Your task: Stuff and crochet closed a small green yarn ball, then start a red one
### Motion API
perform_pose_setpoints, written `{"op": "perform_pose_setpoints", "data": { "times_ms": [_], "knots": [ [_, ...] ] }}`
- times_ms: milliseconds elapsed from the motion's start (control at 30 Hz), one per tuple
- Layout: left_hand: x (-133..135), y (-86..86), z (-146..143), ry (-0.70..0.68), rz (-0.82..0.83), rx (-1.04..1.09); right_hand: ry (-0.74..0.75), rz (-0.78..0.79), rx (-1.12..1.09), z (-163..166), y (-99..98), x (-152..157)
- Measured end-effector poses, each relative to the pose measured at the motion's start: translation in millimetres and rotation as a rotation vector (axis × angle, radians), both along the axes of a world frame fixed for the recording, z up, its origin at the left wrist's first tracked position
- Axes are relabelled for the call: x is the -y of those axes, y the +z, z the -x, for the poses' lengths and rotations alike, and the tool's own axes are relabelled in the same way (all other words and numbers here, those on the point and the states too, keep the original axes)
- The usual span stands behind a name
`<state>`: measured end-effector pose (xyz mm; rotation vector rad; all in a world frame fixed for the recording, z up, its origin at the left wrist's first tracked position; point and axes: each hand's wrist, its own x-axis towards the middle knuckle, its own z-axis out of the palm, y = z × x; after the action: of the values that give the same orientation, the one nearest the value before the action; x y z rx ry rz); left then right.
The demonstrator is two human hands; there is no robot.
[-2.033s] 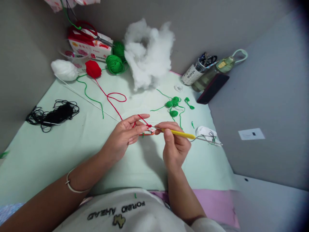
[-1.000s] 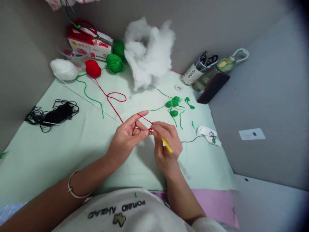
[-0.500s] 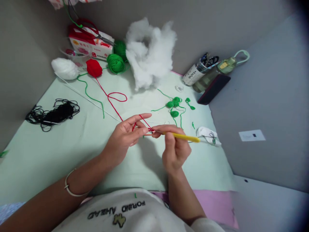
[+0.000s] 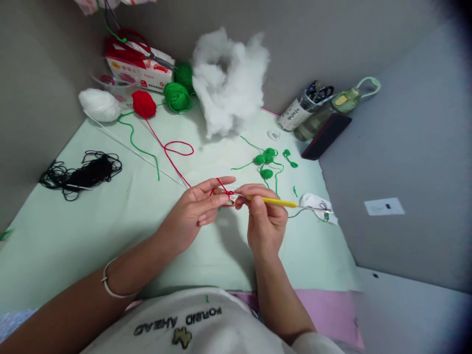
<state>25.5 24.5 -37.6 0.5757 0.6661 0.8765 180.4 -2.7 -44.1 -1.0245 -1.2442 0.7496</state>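
My left hand [image 4: 195, 206] pinches a small piece of red yarn work [image 4: 229, 193] between thumb and fingers, with red yarn [image 4: 173, 166] running over the raised index finger. That strand leads back to a red yarn ball [image 4: 144, 104] at the far left. In my right hand [image 4: 268, 216] is a crochet hook [image 4: 275, 201] with a yellow handle, held like a pencil. Its metal tip points left and meets the red loops; the exact stitch is too small to make out. Something orange shows just under the fingertips, mostly hidden.
White stuffing [image 4: 232, 81] stands at the back, beside green yarn balls [image 4: 177, 97] and a tissue box [image 4: 138, 66] with scissors on top. Black yarn [image 4: 83, 174] lies left. Small green crocheted pieces [image 4: 267, 162] lie right, before a pen cup [image 4: 300, 110], bottle [image 4: 332, 115] and phone [image 4: 327, 136].
My right hand has tilted the crochet hook flatter, and its yellow handle has moved slightly left and up. My left hand has shifted slightly right, still pinching the red work.
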Motion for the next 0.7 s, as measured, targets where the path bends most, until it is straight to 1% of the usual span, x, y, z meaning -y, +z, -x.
{"op": "perform_pose_setpoints", "data": {
  "times_ms": [133, 267, 333, 433, 500, 567, 700],
  "knots": [
    [3, -1.6, -2, -0.048, -0.063, -0.081, -0.009, 0.037, 0.038, 2, -0.2, 0],
    [1, -1.0, -1, -0.010, -0.093, -0.155, -0.015, -0.016, 0.113, 1, 4.2, 3],
    [1, 0.0, -2, 0.017, -0.089, -0.173, -0.037, -0.089, 0.251, 1, 3.2, 5],
    [2, 0.9, -4, 0.018, -0.026, -0.146, -0.122, -0.252, 0.553, 3, -3.2, 7],
    [3, 0.7, -5, -0.004, 0.030, -0.098, -0.164, -0.324, 0.629, 4, -6.6, 8],
    [3, -0.1, -4, -0.035, 0.061, -0.041, -0.160, -0.315, 0.542, 4, -6.4, 7],
    [-1, -2.8, -1, -0.056, 0.059, 0.021, -0.152, -0.147, 0.195, 0, 0.3, 5]
  ]
}}
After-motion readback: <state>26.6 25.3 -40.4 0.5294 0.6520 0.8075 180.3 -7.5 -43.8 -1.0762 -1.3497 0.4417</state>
